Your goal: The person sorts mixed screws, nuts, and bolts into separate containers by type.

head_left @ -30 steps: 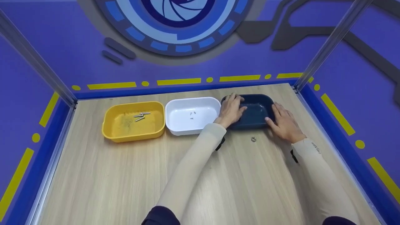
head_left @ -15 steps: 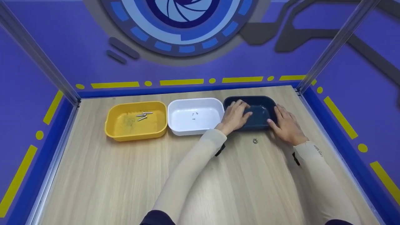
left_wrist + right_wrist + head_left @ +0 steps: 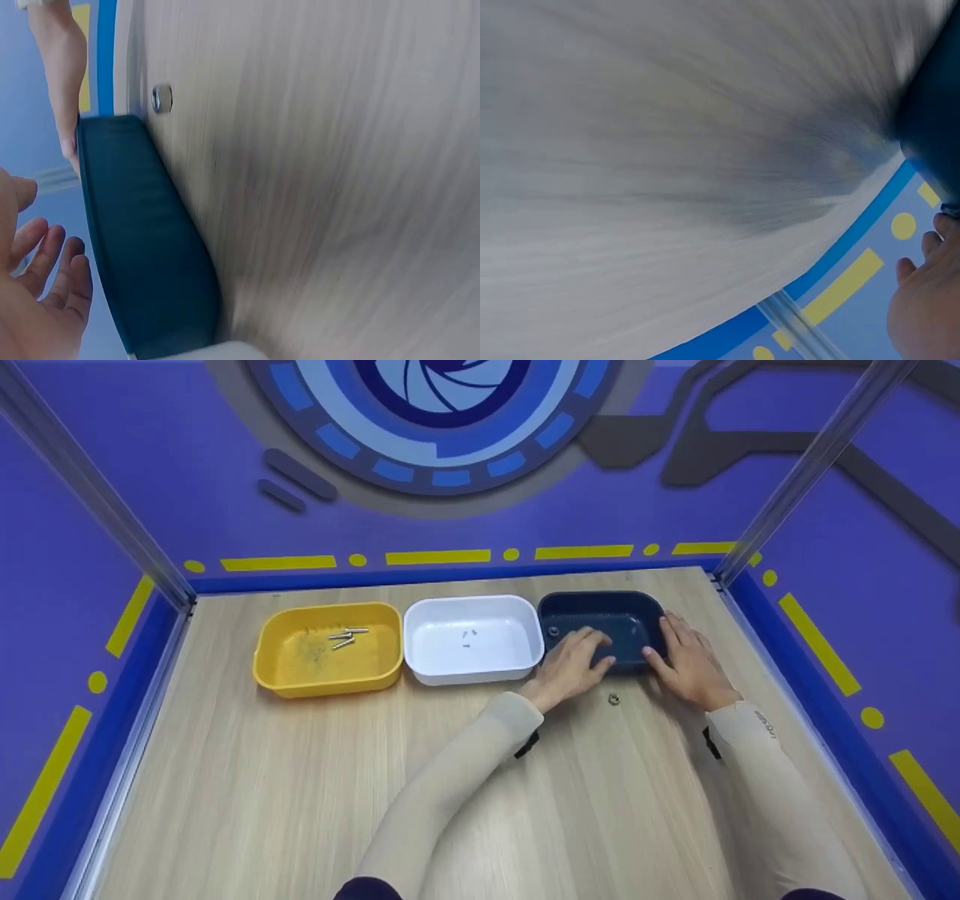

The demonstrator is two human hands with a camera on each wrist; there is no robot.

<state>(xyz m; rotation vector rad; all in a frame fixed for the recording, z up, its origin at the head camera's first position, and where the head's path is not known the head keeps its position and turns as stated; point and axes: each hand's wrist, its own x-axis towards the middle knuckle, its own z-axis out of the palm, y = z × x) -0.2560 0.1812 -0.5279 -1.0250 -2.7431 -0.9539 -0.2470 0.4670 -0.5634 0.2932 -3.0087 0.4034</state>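
My left hand (image 3: 571,664) hovers over the front left part of the dark blue-green bin (image 3: 611,598). Its fingers are loosely bent, with nothing between them in the left wrist view. A nut (image 3: 553,631) lies inside this bin near its left wall. At the bin's right end, my right hand (image 3: 691,664) rests against the rim, fingers straight along the side and thumb over the front corner. Another metal nut (image 3: 614,700) lies on the table just in front of the bin; it also shows beside the bin wall (image 3: 146,232) in the left wrist view.
A white bin (image 3: 472,672) with several tiny screws (image 3: 466,645) stands left of the dark one, close beside it. Further left is a yellow bin (image 3: 330,687) holding several metal screws or bolts (image 3: 343,643). Blue panels (image 3: 480,532) enclose the wooden table (image 3: 300,795).
My left hand has drawn back toward the bin's front edge, uncovering the nut inside. The right hand stays at the bin's right end. The head view has shifted slightly.
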